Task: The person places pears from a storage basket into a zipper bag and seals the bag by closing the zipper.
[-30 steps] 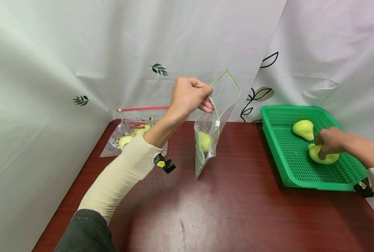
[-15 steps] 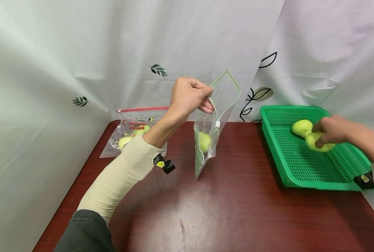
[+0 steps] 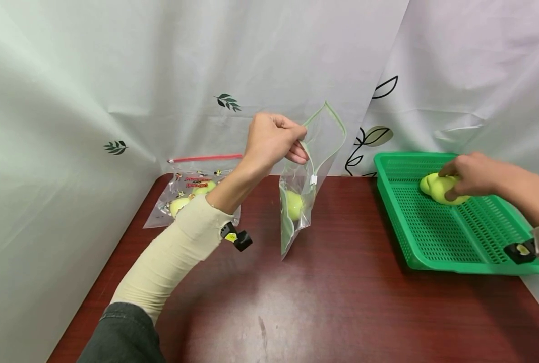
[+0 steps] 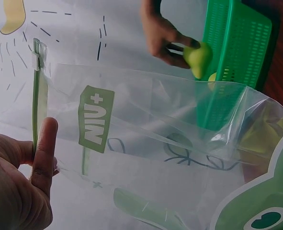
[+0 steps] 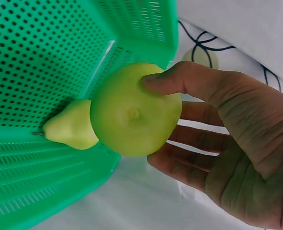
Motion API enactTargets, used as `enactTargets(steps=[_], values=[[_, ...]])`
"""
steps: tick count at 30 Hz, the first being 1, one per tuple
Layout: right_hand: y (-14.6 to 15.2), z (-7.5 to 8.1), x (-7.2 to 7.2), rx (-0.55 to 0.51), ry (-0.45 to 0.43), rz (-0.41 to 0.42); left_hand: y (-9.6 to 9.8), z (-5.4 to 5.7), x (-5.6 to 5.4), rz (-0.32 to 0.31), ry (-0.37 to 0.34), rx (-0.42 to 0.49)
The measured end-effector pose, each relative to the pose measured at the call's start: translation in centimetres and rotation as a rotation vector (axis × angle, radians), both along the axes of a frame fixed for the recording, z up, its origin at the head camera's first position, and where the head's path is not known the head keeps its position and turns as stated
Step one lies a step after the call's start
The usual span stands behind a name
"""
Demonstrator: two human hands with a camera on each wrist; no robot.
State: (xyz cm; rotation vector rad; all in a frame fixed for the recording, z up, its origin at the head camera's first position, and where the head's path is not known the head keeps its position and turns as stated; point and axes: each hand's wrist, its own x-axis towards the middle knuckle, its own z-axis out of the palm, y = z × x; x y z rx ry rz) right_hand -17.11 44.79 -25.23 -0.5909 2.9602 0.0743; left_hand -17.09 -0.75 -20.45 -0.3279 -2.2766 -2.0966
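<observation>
My left hand (image 3: 274, 138) pinches the green-edged rim of a clear slider zip bag (image 4: 146, 91), which hangs with its mouth spread. One yellow-green pear (image 3: 294, 204) lies low inside that bag. Over at the right, my right hand (image 3: 473, 174) grips another pear (image 5: 131, 115) between thumb and fingers, its round base facing the wrist camera. This pear is raised within the green basket (image 3: 460, 267) and overlaps a third pear (image 5: 72, 124) lying on the basket floor. The left wrist view shows the held pear near the basket's rim.
A second clear bag (image 3: 160, 217) with a red zip strip and pears inside lies at the back left, partly behind the left forearm. The brown table (image 3: 342, 302) runs up to a white printed curtain (image 3: 274, 60) at the back and sides.
My right hand has lifted its pear off the basket floor and moved it slightly left and toward the back, now overlapping the other pear. The left hand and its bag stay in place.
</observation>
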Motion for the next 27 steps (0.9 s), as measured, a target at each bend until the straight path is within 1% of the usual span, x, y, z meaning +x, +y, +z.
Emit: enactTargets(steps=[6,16,27], values=[[-1.0,1.2,-0.1,0.007,0.026,0.008,0.1,-0.1,-0.1,-0.002,0.003,0.007],[-2.3,2.3,-0.3,-0.018,0.045,0.010,0.1,0.0,0.0,-0.007,0.012,0.009],[-3.8,3.8,-0.7,-0.029,0.124,0.028,0.3,-0.1,0.0,-0.015,0.003,0.004]])
